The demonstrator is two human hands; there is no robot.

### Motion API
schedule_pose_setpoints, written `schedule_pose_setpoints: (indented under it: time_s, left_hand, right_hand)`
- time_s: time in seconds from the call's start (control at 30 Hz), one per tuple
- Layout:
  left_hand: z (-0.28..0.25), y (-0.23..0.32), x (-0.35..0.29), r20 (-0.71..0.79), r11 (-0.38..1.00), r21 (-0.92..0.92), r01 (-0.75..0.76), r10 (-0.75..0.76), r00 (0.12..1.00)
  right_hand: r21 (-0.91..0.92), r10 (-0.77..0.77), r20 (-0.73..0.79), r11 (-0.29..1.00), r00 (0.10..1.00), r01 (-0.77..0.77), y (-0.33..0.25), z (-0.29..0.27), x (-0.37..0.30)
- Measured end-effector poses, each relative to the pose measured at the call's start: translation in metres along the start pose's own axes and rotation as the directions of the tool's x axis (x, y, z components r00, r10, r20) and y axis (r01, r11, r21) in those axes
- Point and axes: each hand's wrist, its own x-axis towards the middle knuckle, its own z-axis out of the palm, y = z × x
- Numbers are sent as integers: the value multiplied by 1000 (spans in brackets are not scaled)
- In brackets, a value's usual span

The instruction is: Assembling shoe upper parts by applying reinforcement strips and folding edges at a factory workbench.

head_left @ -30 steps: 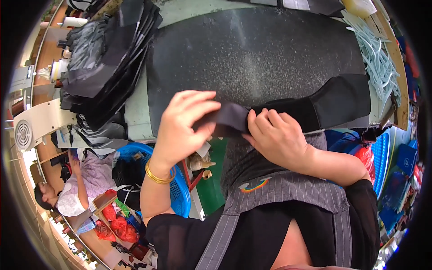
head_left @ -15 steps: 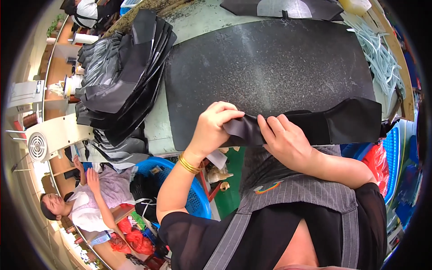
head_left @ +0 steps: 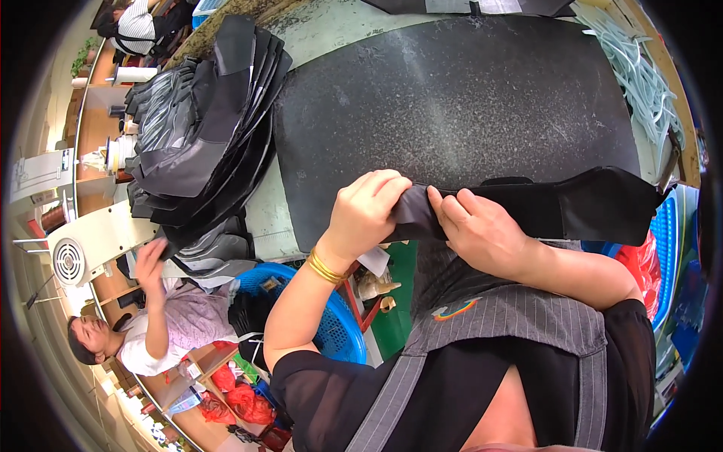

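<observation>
A long black piece of leather-like material (head_left: 602, 205) lies along the near edge of a dark work mat (head_left: 452, 98), its wide end stretching off to the right. At its left end my left hand (head_left: 369, 209) pinches the upper edge between thumb and fingers. Close beside it, my right hand (head_left: 482, 230) grips the same edge, fingers bent over the material. Between the two hands a short stretch of the piece shows, with a smooth, shinier face. My fingertips partly hide the edge they hold.
Left of the mat rises a stack of black and grey cut pieces (head_left: 199, 151). Pale blue strips (head_left: 640, 83) lie at the far right. Below the table stand a blue basket (head_left: 339, 324) and a blue crate (head_left: 666, 248). A co-worker (head_left: 162, 324) sits at the left beside a cream machine (head_left: 102, 241).
Both hands remain on the black piece, with small shifts in their grip. The view has shifted slightly. The co-worker's hand has risen toward the stacked pieces.
</observation>
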Motion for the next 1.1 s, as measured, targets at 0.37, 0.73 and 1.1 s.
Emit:
schedule_pose_setpoints:
  time_s: [0.37, 0.73, 1.1]
  left_hand:
    - [-4, -2, -4, 54, 980, -144, 138, -132, 990]
    - [-12, -16, 0, 167, 898, -342, 276, -230, 959]
    - [-33, 13, -3, 247, 817, 450, -361, 275, 929]
  right_hand:
    - [-20, -28, 12, 999, 1000, 28, 1, 2, -1]
    - [25, 10, 65, 1000, 998, -12, -2, 0, 5]
    - [-87, 191, 162, 980, 968, -178, -17, -4, 27]
